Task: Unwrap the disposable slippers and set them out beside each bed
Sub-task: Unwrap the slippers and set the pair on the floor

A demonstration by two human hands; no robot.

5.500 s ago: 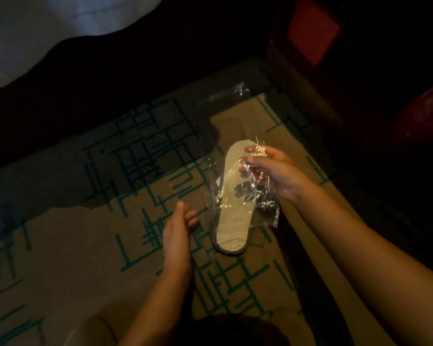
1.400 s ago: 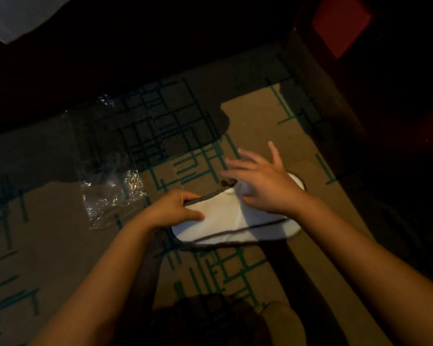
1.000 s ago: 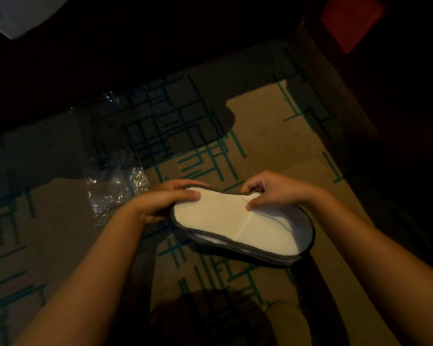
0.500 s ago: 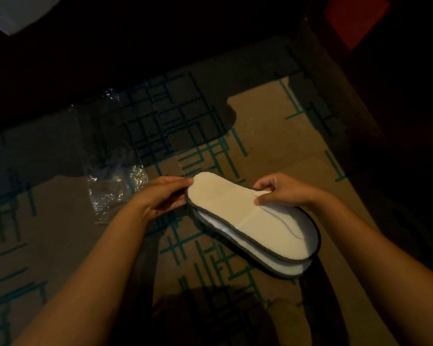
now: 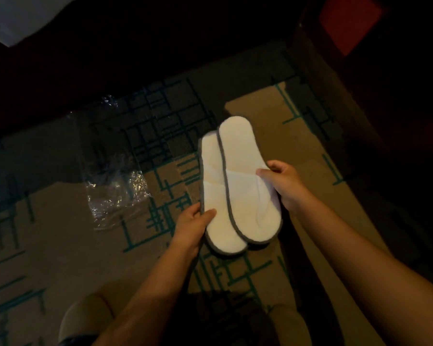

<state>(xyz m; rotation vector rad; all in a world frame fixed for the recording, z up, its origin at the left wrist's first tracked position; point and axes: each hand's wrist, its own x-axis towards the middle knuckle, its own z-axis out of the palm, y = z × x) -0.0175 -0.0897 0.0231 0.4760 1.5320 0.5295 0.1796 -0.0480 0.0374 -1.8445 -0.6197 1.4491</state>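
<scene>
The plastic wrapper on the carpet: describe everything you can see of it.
The plastic wrapper is clear, thin film, crumpled and glinting where light catches its creases. It is empty and lies flat on the patterned carpet, partly in shadow, left of the slippers. Its far end stretches toward the dark area at the top. Nothing touches it but the carpet; both hands are away from it, on the slippers.

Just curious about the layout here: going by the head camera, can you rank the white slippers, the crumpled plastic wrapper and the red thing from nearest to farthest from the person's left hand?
1. White slippers, held.
2. Plastic wrapper, on its left.
3. Red thing, top right.
</scene>
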